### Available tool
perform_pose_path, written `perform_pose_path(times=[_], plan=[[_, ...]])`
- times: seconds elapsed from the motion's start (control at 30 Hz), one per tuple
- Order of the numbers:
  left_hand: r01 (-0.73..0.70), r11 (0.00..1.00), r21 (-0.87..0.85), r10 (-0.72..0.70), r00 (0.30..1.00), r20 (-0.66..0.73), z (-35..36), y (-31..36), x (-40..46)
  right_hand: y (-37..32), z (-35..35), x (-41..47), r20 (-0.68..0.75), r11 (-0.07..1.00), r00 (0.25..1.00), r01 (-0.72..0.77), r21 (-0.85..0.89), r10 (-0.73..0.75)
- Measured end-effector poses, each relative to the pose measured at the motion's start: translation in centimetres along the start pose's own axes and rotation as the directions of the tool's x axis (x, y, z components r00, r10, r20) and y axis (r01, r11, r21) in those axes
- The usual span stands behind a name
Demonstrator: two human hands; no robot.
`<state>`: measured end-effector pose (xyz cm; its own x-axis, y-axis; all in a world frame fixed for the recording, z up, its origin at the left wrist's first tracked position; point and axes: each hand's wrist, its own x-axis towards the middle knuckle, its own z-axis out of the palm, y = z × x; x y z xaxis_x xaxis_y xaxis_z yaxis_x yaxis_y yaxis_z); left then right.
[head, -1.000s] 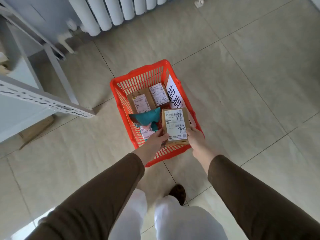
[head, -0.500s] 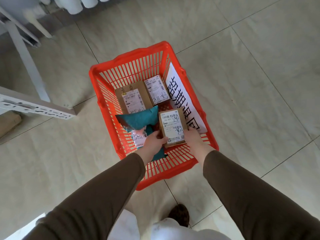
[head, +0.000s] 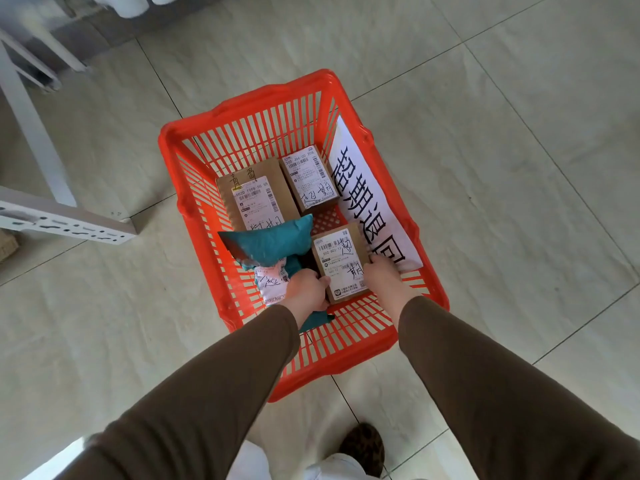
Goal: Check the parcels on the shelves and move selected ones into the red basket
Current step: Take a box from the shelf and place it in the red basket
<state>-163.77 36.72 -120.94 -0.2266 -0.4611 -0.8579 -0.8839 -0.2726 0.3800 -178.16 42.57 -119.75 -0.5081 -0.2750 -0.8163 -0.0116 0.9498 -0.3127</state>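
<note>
1. The red basket (head: pixel 242 114) is seen filling the centre of the frame, set on the tiled floor (head: pixel 519 168). A white sheet with large black characters (head: pixel 367 209) is leaned along its right inner wall.
2. A metal shelf frame (head: pixel 62 223) is glimpsed at the left edge of the frame, well apart from the basket.
3. Inside, a large brown box (head: pixel 256 195) and a smaller brown box (head: pixel 308 178) are laid flat side by side at the upper end, labels up. A teal mailer bag (head: pixel 273 240) is slumped just below them, and a white soft packet (head: pixel 272 282) is tucked under its lower edge.
4. And here is the parcel in hand: a small brown carton (head: pixel 341 261), lower right of the basket's interior, white shipping label and handwritten marks facing up. It looks rigid, square-edged and light.
5. The carton is gripped from both sides: the left hand (head: pixel 306 292) is curled against its left edge, the right hand (head: pixel 382 275) is closed on its right edge.
6. The placing step is judged nearly complete. The carton is best lowered flat onto the bare patch of basket floor, label kept upward, clear of the teal bag so it cannot tip; both hands are best released together once it is seated.
</note>
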Motion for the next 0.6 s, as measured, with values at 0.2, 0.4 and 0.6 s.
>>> perform_pose_path(times=[0.2, 0.4, 0.6], plan=[[0.067, 0.994, -0.086, -0.064, 0.997, 0.037, -0.2, 0.2, 0.2, -0.5, 0.0, 0.1, -0.006, 0.996, 1.000, -0.019, -0.092, 0.018], [0.040, 0.969, -0.244, -0.041, 0.999, 0.003, -1.2, 0.1, -2.6, -1.1, -0.4, -3.4, -0.014, 0.993, 0.994, 0.105, 0.047, -0.104], [0.046, 0.930, -0.364, -0.027, 0.998, 0.058, -5.8, 2.0, -12.9, -3.5, -3.5, -14.1, -0.034, 0.963, 0.979, 0.204, 0.179, -0.201]])
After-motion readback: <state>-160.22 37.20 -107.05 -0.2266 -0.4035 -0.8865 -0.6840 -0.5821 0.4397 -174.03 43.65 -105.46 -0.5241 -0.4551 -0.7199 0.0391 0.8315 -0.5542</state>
